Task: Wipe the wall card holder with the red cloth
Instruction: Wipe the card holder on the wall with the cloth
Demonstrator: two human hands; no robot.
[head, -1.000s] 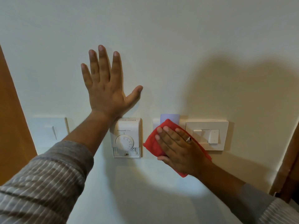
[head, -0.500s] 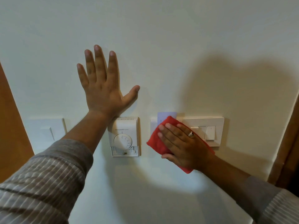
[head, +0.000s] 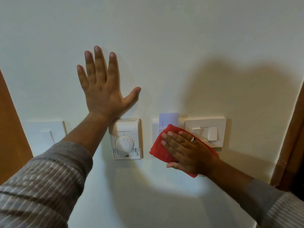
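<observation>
The white wall card holder [head: 155, 129] is fixed to the wall between a thermostat and a switch plate, with a pale card [head: 168, 120] standing in its slot. My right hand [head: 185, 148] lies flat on the red cloth [head: 158, 149] and presses it against the holder's lower part, which the cloth hides. Only the holder's top left and the card show. My left hand [head: 103, 89] rests flat on the bare wall above the thermostat, fingers spread, holding nothing.
A white dial thermostat [head: 125, 139] hangs left of the holder. A white switch plate [head: 205, 131] sits right of it. Another pale plate [head: 44, 134] is at the far left. Wooden frames [head: 11, 125] border the wall on both sides.
My right hand has slid the red cloth down and slightly right over the holder, so more of the card and holder top shows. My left hand stays on the wall.
</observation>
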